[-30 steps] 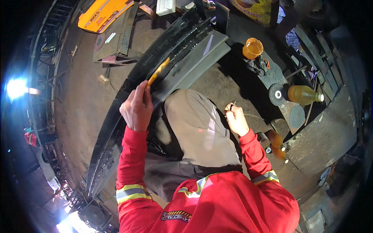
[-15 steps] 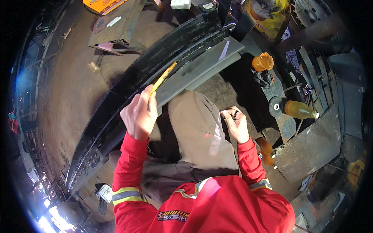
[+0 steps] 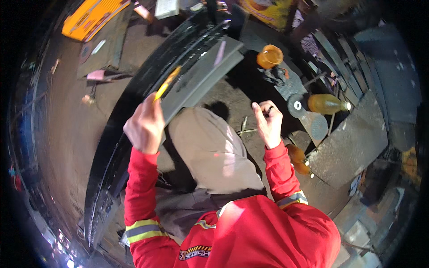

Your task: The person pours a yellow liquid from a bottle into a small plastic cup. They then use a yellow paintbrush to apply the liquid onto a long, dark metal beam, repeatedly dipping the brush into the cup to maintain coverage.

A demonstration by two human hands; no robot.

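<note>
**Yellow-handled tool meets black steel on a workshop floor**

Black-painted and long, a curved steel beam (image 3: 134, 120) sweeps from the top of the frame down to the lower left, with a grey flat plate (image 3: 196, 82) lying against its inner edge. A person in a red jacket with reflective bands crouches beside it. The left hand (image 3: 145, 127) is closed in a fist around a slim yellow-handled tool (image 3: 166, 84), fingers (image 3: 134, 134) wrapped tight at the lower end of the handle; the tool's upper end rests at the seam where plate meets beam, just above the knuckles. The right hand (image 3: 268, 120) hovers apart over the dirt floor, fingers loosely curled; whether something small sits between them cannot be told.

Judging by the grip, good work here calls for short, steady strokes along the seam, wrist firm, the tip kept flat on the metal rather than stabbing at it.

Nearby lie an orange container (image 3: 269, 56), an amber bottle (image 3: 326, 103) beside a grinding disc (image 3: 296, 106), and a yellow case (image 3: 91, 17) at the upper left.
</note>
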